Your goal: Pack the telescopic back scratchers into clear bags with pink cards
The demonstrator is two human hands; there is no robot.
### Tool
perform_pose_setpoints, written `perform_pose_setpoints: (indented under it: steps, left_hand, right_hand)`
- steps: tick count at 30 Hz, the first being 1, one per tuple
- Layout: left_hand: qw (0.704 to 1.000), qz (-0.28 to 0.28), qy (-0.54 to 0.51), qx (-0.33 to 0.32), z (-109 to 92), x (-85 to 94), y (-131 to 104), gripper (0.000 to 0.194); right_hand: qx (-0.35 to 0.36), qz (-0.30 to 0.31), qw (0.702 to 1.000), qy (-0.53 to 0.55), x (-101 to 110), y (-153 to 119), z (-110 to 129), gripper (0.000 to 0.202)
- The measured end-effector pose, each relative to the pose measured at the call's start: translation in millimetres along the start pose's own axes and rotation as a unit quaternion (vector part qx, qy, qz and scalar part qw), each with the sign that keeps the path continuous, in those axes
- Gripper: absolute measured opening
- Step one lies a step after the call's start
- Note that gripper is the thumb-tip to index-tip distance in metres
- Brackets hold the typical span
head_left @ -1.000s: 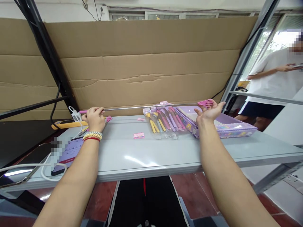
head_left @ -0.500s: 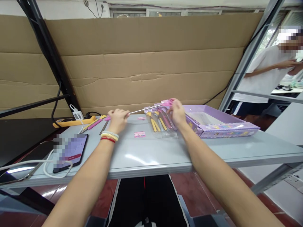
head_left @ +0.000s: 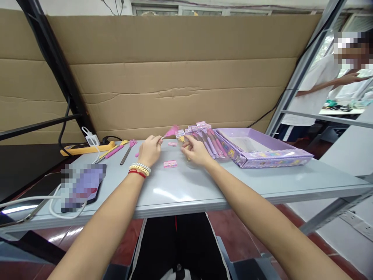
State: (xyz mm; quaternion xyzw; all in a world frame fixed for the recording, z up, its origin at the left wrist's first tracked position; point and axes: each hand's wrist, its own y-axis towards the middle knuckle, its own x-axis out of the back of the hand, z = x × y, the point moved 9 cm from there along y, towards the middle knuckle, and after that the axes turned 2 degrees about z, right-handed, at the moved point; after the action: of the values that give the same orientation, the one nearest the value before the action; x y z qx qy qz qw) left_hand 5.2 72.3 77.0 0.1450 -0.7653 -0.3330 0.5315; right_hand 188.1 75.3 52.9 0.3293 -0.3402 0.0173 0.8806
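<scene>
Grasping the pink scratcher (head_left: 171,131) in the left hand (head_left: 149,151), fingers closed around its shaft, fanned head sticking out at 2 o'clock, close to the yellow-headed pieces (head_left: 181,137). Reaching low over those with the right hand (head_left: 196,151), at 3 o'clock from the left, fingers curled; cannot tell a grip from a mere touch. Could snag the fanned head on the yellow-headed pieces, given so little room between, and drag them out of line. Might also jostle the wrapped purple and pink pieces (head_left: 214,146), at 2 o'clock from the right hand, by swinging the knuckles outward, or shove that pile into the purple box (head_left: 276,160). Could brush the nearer pink label (head_left: 170,164), at 4 o'clock from the left hand, off its spot with a dropped wrist. Count one scratcher in hand; one second pink scratcher (head_left: 127,151) lying at 9 o'clock from the left hand, with one pink handle (head_left: 114,151) just beyond; two labels, including the farther pink label (head_left: 172,144) near 3 o'clock; one open box at 3 o'clock from the right hand; one phone (head_left: 93,188) at 8 o'clock from the left; at least four wrapped pieces, overlapping too much for an exact number.
</scene>
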Motion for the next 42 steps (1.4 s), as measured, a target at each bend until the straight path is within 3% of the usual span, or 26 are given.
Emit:
perform_pose_setpoints:
  steps: [3, 6, 9, 15, 18, 25, 32, 42]
  left_hand:
    - [0.999, -0.016, 0.001, 0.046, 14.5, 7.8, 0.2, 0.032]
    - [0.999, 0.002, -0.003, 0.040, 17.6, 4.6, -1.1, 0.031]
    - [0.999, 0.035, -0.014, 0.015, 13.7, -6.2, -2.9, 0.030]
    - [0.996, 0.041, -0.063, -0.048, 3.5, -11.5, -3.9, 0.022]
    - [0.995, 0.025, -0.082, -0.059, 2.4, -7.6, -3.2, 0.016]
    - [0.989, -0.036, -0.122, -0.081, -4.8, 11.1, -4.7, 0.015]
    - [0.983, -0.083, -0.138, -0.088, -6.7, 26.4, -6.2, 0.019]
    - [0.987, -0.013, -0.130, -0.095, -14.4, 11.7, -4.2, 0.020]
  right_hand:
    - [0.052, 0.097, 0.987, -0.112, -26.0, -7.3, 13.4, 0.049]
    - [0.106, 0.193, 0.954, -0.202, -56.1, -17.8, 26.8, 0.040]
    - [0.098, 0.234, 0.940, -0.226, -72.3, -21.9, 26.2, 0.035]
    - [0.068, 0.219, 0.962, -0.147, -70.9, -16.5, 17.9, 0.023]
    - [0.050, 0.216, 0.968, -0.121, -68.5, -13.9, 14.1, 0.030]
    - [0.049, 0.237, 0.953, -0.184, -72.2, -15.8, 8.7, 0.034]
    - [0.035, 0.241, 0.955, -0.171, -71.3, -15.5, 7.1, 0.036]
    - [0.052, 0.192, 0.971, -0.129, -58.9, -11.0, 12.4, 0.036]
